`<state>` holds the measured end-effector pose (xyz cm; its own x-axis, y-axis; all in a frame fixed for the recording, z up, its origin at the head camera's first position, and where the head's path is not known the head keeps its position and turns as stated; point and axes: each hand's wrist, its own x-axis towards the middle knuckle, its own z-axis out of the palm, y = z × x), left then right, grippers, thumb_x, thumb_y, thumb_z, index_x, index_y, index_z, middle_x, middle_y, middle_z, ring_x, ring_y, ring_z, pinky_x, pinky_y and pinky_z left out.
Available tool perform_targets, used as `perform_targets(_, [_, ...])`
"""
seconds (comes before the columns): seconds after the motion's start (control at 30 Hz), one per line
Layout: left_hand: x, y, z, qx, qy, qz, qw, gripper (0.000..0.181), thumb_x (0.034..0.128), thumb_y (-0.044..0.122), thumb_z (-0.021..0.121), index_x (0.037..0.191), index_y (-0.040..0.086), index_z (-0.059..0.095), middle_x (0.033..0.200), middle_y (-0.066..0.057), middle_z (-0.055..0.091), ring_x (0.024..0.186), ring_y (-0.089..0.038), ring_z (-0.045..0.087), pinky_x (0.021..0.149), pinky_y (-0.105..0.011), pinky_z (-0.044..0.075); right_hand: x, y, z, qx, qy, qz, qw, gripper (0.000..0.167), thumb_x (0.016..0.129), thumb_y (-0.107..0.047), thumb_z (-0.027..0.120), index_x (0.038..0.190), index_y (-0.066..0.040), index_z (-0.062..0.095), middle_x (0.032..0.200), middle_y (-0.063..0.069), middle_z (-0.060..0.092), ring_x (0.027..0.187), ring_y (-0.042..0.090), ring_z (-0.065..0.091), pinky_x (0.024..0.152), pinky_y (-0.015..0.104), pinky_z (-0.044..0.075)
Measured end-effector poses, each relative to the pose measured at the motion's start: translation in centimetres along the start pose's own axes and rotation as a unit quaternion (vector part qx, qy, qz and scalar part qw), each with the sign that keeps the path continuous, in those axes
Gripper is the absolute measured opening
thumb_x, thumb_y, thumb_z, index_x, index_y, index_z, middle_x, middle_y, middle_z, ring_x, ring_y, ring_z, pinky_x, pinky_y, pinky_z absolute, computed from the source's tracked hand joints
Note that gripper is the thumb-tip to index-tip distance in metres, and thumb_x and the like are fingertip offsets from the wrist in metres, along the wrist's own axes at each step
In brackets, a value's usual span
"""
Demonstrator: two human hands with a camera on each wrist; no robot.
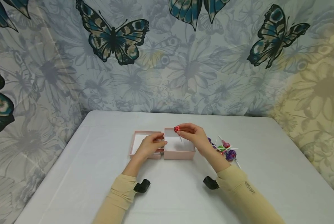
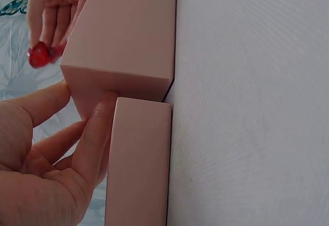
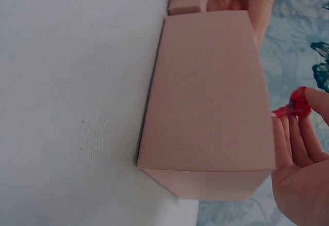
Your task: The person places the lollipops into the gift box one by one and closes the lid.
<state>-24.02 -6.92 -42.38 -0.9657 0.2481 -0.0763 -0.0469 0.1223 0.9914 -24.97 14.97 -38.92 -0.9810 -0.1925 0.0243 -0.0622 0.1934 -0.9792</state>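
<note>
The pink box (image 1: 179, 155) stands uncovered, its lid (image 1: 154, 156) just left, with the right hand (image 1: 196, 134) pinching a red lollipop (image 1: 176, 128) above it, the left hand's (image 1: 148, 145) spread fingers touching its side, and other lollipops (image 1: 230, 155) outside, on the table (image 1: 178, 193) at right.

1. Deep pink box (image 1: 179, 155): open-topped, upright, white inside.
2. Shallow pink tray (image 1: 139, 140): open side up, just beside the box.
3. Red-wrapped lollipop (image 1: 176, 128): pinched in the right hand (image 1: 193, 134), stick pointing down.
</note>
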Motion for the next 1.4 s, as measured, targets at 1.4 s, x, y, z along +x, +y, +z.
perform_targets(1.4, [0.0,0.1,0.0,-0.013,0.006,-0.009,0.9999,0.051,0.0910,0.008,0.070,0.138,0.000,0.052,0.131,-0.018,0.057,0.106,-0.027,0.064,0.079,-0.035,0.060,4.1,1.8,4.7,-0.463,-0.048,-0.174,0.8675,0.022,0.087,-0.014,0.076,0.106,-0.006,0.072,0.091,0.004,0.072,0.084,0.018,0.066,0.078,0.034,0.057])
